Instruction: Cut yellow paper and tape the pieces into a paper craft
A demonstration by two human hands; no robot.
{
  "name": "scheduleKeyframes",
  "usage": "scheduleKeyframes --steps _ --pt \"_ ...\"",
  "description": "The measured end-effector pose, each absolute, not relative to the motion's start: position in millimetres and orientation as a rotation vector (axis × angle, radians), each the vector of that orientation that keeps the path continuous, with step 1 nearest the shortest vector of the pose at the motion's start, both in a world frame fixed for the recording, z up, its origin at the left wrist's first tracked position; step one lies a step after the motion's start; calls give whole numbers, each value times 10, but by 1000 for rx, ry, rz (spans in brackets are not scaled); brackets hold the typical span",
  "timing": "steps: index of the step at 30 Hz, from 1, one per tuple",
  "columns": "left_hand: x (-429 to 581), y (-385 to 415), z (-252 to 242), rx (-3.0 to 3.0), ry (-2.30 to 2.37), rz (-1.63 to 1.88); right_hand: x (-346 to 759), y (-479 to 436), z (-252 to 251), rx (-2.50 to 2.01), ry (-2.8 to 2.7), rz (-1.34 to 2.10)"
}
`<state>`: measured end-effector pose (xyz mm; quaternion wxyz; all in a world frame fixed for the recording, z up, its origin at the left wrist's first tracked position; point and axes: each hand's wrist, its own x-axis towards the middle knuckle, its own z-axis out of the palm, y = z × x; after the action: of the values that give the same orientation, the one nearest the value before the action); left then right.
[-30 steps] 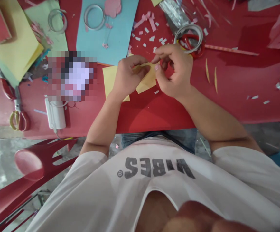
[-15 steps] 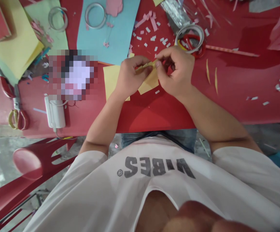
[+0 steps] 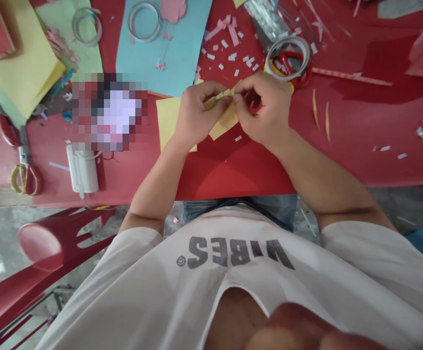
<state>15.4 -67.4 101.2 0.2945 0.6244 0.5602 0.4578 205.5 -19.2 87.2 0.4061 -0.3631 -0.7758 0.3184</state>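
Observation:
A small folded piece of yellow paper (image 3: pixel 223 116) sits between my hands, low over the table. My left hand (image 3: pixel 200 112) pinches its left end between thumb and fingers. My right hand (image 3: pixel 262 109) grips it from the other side, and the two sets of fingertips nearly meet. Part of the piece is hidden by my fingers. Beneath my left wrist lies a larger yellow paper sheet (image 3: pixel 169 121). Behind my right hand is a roll of clear tape (image 3: pixel 287 58) resting on red-handled scissors (image 3: pixel 284 65).
The red table (image 3: pixel 226 170) holds a blue card (image 3: pixel 160 48), paper scraps, and more coloured sheets at the far left. Yellow-and-red-handled scissors (image 3: pixel 25 179) and a white corded device (image 3: pixel 82 170) lie left. A pixelated patch (image 3: pixel 109 112) hides part of the table. A red chair (image 3: pixel 40 248) stands lower left.
My hands have drawn closer together around the yellow piece, which now looks more tightly folded. The whole view has shifted slightly.

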Motion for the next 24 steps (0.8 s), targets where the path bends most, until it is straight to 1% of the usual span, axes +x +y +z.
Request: scheduleKeyframes --steps 11,14,19,24 --pt "151 -692 1060 1710 1541 1181 2058 -166 822 -920 -1960 859" --pt "157 -682 1014 1742 1551 1185 2060 -163 817 -924 -1979 828" --pt "155 -656 883 1818 1526 1296 2045 -191 894 -987 -2012 729" --pt "150 -654 854 1893 1549 1255 2032 -190 889 -1027 -2020 718"
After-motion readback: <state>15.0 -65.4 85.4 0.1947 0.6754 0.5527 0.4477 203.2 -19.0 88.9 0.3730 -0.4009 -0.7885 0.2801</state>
